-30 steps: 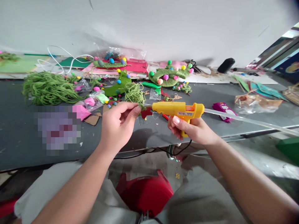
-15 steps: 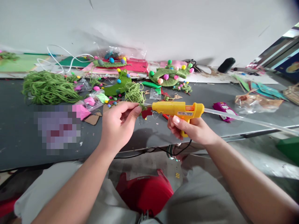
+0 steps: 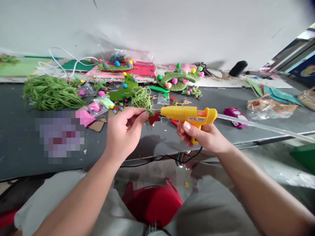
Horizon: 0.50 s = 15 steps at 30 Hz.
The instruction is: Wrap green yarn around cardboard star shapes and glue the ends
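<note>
My right hand [image 3: 197,133] is wrapped round the handle of a yellow hot glue gun [image 3: 182,112], its thumb along the side. A long clear glue stick [image 3: 248,123] runs out of the back of the gun. The nozzle points left, close to the fingertips of my left hand [image 3: 128,131]. That hand is closed in a pinch on green yarn; only a small bit shows at the fingertips. Just behind them is a loose tangle of green yarn [image 3: 141,97]. A dark red cut-out piece [image 3: 155,118] lies below the nozzle.
On the grey table [image 3: 98,147] lie a big green yarn bundle [image 3: 52,93], pink packets [image 3: 86,118], a purple packet [image 3: 236,118] and green yarn-wrapped shapes [image 3: 176,80] with coloured pompoms. A plastic bag [image 3: 270,109] is at right. A red stool [image 3: 152,203] stands below.
The glue gun has shifted slightly right, its nozzle a little farther from my left fingertips. My left hand keeps its pinch, nearly still.
</note>
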### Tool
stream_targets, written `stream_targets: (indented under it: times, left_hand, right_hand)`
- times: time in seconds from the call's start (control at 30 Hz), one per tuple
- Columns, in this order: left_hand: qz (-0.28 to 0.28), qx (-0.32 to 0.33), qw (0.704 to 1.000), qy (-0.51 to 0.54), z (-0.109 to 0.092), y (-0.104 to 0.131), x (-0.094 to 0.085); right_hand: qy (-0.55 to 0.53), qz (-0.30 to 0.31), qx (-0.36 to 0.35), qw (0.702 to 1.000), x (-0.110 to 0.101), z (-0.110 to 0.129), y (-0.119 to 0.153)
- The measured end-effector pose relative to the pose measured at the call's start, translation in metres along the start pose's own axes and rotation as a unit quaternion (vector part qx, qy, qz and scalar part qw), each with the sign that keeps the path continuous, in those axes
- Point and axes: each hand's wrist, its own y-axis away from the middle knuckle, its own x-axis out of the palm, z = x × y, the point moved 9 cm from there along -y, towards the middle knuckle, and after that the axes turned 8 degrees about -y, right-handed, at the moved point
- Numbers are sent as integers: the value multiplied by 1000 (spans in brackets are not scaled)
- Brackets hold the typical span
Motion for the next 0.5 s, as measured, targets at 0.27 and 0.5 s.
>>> stream_targets:
  times: [0.27,0.5]
  left_hand:
    - [0,-1,1000,6,1,0,0]
    - [1,2,1000,-5,-1,0,-1]
  right_hand:
    - [4,1,3,1000,3,0,-2]
    - [8,-36,2,999,-9,2,-2]
